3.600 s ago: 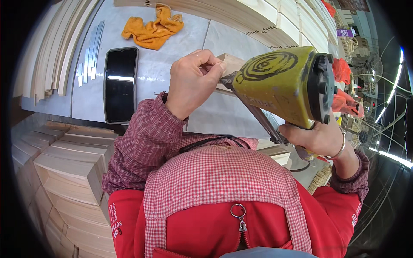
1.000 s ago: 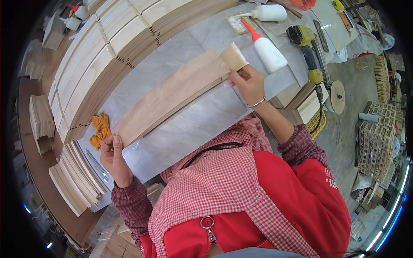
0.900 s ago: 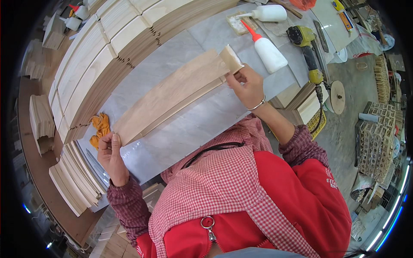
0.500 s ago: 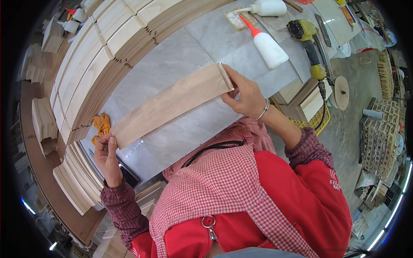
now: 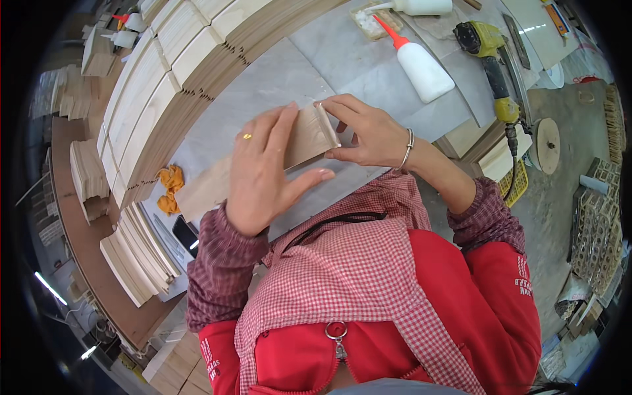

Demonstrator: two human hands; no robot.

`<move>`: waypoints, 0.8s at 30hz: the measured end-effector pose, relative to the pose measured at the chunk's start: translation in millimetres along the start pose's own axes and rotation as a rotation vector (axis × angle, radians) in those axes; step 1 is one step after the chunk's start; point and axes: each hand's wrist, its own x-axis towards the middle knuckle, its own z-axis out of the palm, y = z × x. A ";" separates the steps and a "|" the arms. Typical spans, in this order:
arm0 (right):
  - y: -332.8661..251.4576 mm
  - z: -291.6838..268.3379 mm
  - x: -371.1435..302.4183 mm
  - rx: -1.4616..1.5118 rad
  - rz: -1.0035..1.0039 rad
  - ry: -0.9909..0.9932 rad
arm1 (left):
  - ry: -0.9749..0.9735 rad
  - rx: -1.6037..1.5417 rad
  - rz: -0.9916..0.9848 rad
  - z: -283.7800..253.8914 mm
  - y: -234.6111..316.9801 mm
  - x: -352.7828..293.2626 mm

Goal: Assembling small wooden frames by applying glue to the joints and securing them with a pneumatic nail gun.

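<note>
A long, thin wooden board [image 5: 308, 137] lies slantwise over the grey tabletop in front of me, with a narrow strip [image 5: 328, 126] standing across its right end. My right hand [image 5: 370, 135], a bangle on its wrist, grips that end, fingertips at the far corner and thumb at the near one. Across the board's middle, my left hand [image 5: 262, 168] is spread with the thumb held apart, hiding part of the wood. Whether its palm touches the board I cannot tell.
Tall stacks of wooden boards [image 5: 158, 99] curve along the left and far side. A white glue bottle with a red nozzle [image 5: 424, 71], a yellow-green power tool [image 5: 490, 62] and a lidless tray [image 5: 376, 25] sit beyond my right hand. An orange cloth [image 5: 170, 187] and a phone [image 5: 185, 232] lie left.
My left hand has let go of the board's left end and moved right, over its middle. My right hand stays at the right end, its fingers shifted slightly.
</note>
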 end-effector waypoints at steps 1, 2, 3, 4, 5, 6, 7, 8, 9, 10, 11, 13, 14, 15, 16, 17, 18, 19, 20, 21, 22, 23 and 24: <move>-0.6 -0.3 0.1 0.018 -0.026 0.017 | -0.025 -0.016 -0.048 5.9 1.9 2.5; -1.0 -0.3 0.4 0.037 -0.052 0.034 | -0.050 -0.031 -0.097 9.6 2.8 3.5; -0.9 -1.6 0.6 0.045 -0.051 0.037 | -0.057 -0.027 -0.098 12.0 3.0 4.9; -1.3 -2.8 1.0 0.059 -0.024 0.011 | -0.046 -0.041 -0.105 13.9 3.1 5.8; -1.7 -3.8 1.6 0.074 0.003 -0.015 | -0.036 -0.056 -0.112 15.2 3.1 6.3; -2.1 -4.2 2.2 0.088 0.030 -0.043 | -0.024 -0.071 -0.121 16.1 2.9 6.3; -2.1 -3.8 2.7 0.103 0.055 -0.071 | -0.013 -0.086 -0.130 16.6 2.6 6.0; -1.2 -3.6 3.1 0.108 0.055 -0.072 | -0.016 -0.083 -0.133 17.4 2.1 6.3; -0.4 -3.2 3.8 0.084 0.039 -0.072 | -0.014 -0.092 -0.134 18.1 1.6 6.3; 0.3 -2.7 4.5 0.059 0.023 -0.072 | -0.012 -0.101 -0.134 18.6 1.1 6.1; 0.9 -2.1 5.1 0.035 0.008 -0.071 | -0.010 -0.111 -0.135 18.9 0.6 5.9; 1.1 -1.2 6.0 0.013 -0.009 -0.073 | -0.009 -0.119 -0.138 19.2 -0.2 5.8; 0.8 -1.0 6.0 0.014 -0.012 -0.072 | -0.003 -0.122 -0.132 19.6 -0.3 6.2; 0.4 -0.9 5.8 0.015 -0.015 -0.070 | 0.003 -0.126 -0.126 20.2 -0.3 6.6; 0.0 -0.8 5.7 0.016 -0.018 -0.069 | 0.009 -0.130 -0.119 20.6 -0.3 7.0; -0.3 -0.7 5.7 0.017 -0.020 -0.067 | 0.014 -0.134 -0.111 20.7 -0.4 7.0; -0.4 -0.8 5.6 0.019 -0.018 -0.065 | 0.011 -0.134 -0.110 20.8 -0.2 7.1; -0.7 -0.7 5.7 0.016 -0.022 -0.062 | 0.010 -0.134 -0.113 20.6 0.1 7.2; -1.0 -0.5 6.0 0.013 -0.026 -0.059 | 0.009 -0.133 -0.116 20.4 0.5 7.3; -1.4 -0.3 6.4 0.010 -0.030 -0.055 | 0.008 -0.132 -0.119 20.1 0.8 7.4; -1.8 -0.2 6.8 0.008 -0.034 -0.051 | 0.007 -0.131 -0.122 20.0 1.0 7.6; -2.2 0.0 6.7 0.010 -0.031 -0.048 | 0.001 -0.131 -0.119 20.1 1.0 7.9; -2.6 0.0 6.9 0.009 -0.022 -0.052 | -0.002 -0.131 -0.119 20.3 0.7 8.1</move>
